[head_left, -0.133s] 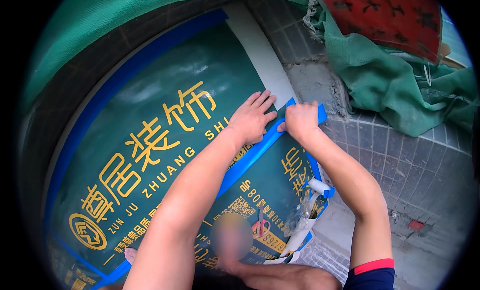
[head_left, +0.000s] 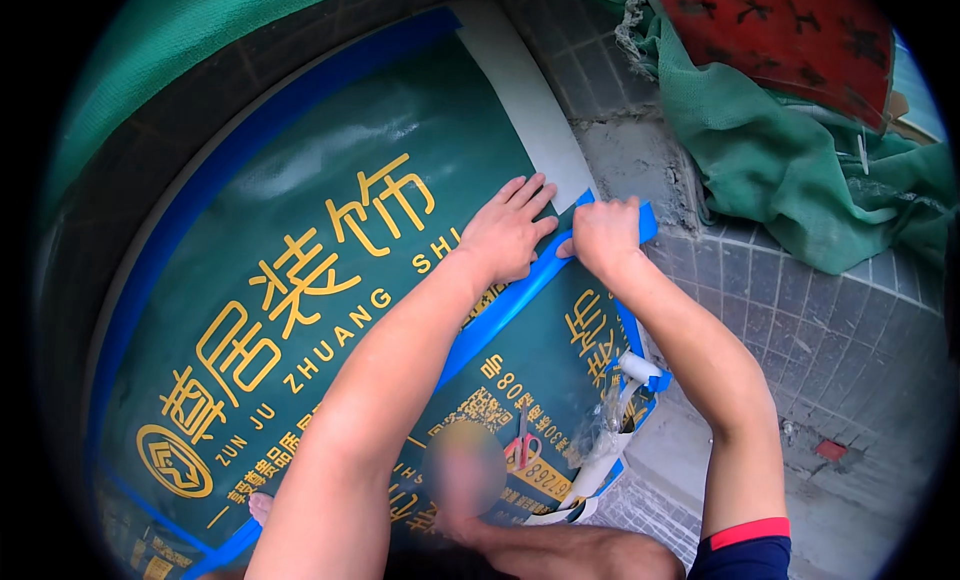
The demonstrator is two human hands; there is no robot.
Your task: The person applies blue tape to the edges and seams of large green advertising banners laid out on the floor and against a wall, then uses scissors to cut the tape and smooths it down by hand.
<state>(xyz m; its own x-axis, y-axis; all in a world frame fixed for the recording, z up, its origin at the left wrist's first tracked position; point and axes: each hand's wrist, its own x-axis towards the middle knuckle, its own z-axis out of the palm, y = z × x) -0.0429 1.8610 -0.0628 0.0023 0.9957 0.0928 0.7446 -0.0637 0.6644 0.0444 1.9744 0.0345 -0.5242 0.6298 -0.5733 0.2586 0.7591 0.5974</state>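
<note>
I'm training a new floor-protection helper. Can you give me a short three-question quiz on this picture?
1. True or false: the left hand lies flat, fingers spread, on the green sheet.
2. What does the right hand pinch? A) blue tape B) a red cloth C) a brush
3. What lies heaped on the grey tiled floor at upper right?

Key: 1 true; 2 A; 3 green netting.
</note>
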